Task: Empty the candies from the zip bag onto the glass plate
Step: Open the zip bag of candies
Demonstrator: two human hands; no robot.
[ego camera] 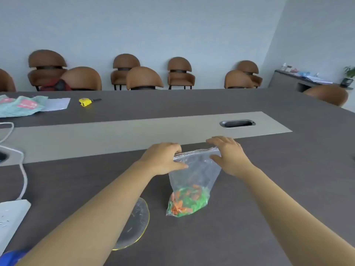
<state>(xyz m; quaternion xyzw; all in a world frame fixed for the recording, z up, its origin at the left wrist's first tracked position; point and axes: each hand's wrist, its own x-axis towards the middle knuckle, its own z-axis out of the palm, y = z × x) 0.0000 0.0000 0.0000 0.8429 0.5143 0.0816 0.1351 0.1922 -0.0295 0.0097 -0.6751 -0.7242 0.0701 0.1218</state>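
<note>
Pinching clear zip bag (194, 169) upright, both hands' fingers (177, 148) closed on top, candies (185, 201) bottom

Candies (187, 202) in zip bag (194, 175), right of glass plate (137, 223).

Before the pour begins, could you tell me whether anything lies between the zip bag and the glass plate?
No object lies on the table between the zip bag and the glass plate. However, the person's own left forearm crosses above the plate, covering most of it. Both hands already hold the bag's top edge.
</note>
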